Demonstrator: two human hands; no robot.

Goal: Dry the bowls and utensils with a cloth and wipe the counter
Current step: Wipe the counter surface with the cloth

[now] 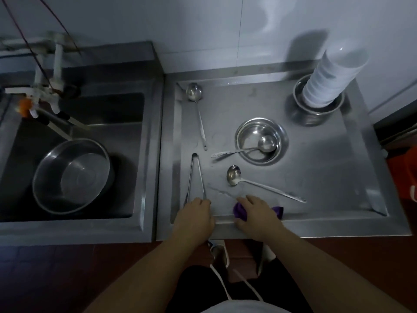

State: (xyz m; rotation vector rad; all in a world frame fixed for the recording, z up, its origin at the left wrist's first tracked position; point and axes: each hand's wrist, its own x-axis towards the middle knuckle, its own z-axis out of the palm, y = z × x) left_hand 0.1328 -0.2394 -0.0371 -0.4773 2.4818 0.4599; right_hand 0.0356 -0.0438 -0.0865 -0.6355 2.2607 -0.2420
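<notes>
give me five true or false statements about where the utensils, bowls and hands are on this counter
1. The right hand rests on a purple cloth. True.
2. The tongs lie inside the sink. False: they lie on the counter, with the left hand at their near end.
3. One ladle rests with its cup in the steel bowl. True.
4. The stack of white bowls sits directly on the counter. False: it stands in a metal pot.
5. The sink is empty. False: it holds a large steel basin.
</notes>
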